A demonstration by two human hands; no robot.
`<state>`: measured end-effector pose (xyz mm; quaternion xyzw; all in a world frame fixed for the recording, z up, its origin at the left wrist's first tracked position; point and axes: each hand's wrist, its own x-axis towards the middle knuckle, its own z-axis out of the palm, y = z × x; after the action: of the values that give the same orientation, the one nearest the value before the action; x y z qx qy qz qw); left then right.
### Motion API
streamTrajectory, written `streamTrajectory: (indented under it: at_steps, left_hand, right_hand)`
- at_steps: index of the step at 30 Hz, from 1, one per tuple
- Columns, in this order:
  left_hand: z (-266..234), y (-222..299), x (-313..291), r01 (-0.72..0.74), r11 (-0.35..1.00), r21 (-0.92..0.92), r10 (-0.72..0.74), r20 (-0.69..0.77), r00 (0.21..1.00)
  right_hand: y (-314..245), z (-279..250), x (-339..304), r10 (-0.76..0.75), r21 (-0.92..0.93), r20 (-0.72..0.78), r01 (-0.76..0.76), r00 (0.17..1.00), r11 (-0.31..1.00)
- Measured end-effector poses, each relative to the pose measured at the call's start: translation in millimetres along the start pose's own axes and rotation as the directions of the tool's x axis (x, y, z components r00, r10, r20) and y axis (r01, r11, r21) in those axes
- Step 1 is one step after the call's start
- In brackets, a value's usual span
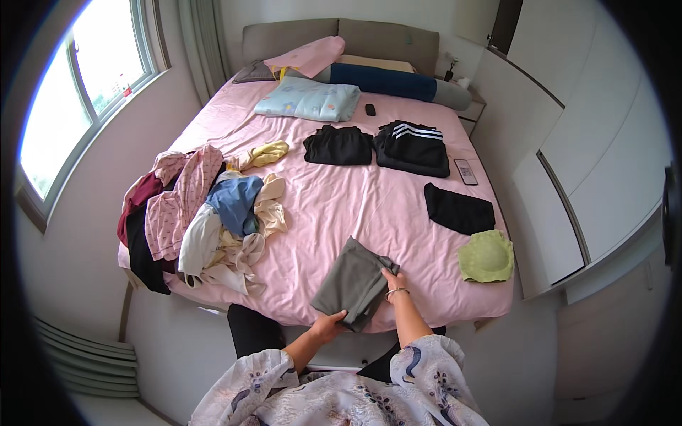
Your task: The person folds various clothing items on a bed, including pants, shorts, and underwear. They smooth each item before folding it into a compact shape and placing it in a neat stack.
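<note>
A dark grey-green garment (348,280), folded into a rough rectangle, lies near the front edge of the pink-sheeted bed (312,213). My left hand (329,326) grips its near left edge, fingers closed on the cloth. At its right edge, my right hand (391,282) pinches the fabric, with a bracelet on that wrist. What kind of garment it is cannot be made out. To the right lie a folded black garment (460,210) and a light green bra (486,256).
A heap of mixed clothes (206,213) covers the bed's left side. Farther back are two folded black piles (338,145) (412,150), a phone (466,172), a small black object (370,110), a light blue quilt (308,99) and a dark blue bolster (383,82). White cabinets (568,142) line the right.
</note>
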<state>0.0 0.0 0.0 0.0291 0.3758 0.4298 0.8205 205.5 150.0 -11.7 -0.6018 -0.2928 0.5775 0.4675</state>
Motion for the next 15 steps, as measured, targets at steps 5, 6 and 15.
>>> streamTrajectory:
  at_steps: [5, 6, 15]
  left_hand:
    - [-4, -7, -1, -0.014, 1.0, 0.018, 0.015, -0.026, 1.0]
    - [0, -10, -2, -0.012, 1.0, -0.002, 0.012, -0.021, 1.0]
    - [6, -20, 2, 0.092, 0.995, 0.039, -0.089, -0.07, 0.994]
  right_hand:
    - [-21, 1, -27, 0.16, -0.06, -0.08, -0.165, 0.984, 0.985]
    - [-15, -6, -22, 0.136, -0.026, -0.066, -0.138, 0.988, 0.99]
    - [-50, 6, 4, 0.086, -0.234, 0.114, -0.057, 0.99, 0.971]
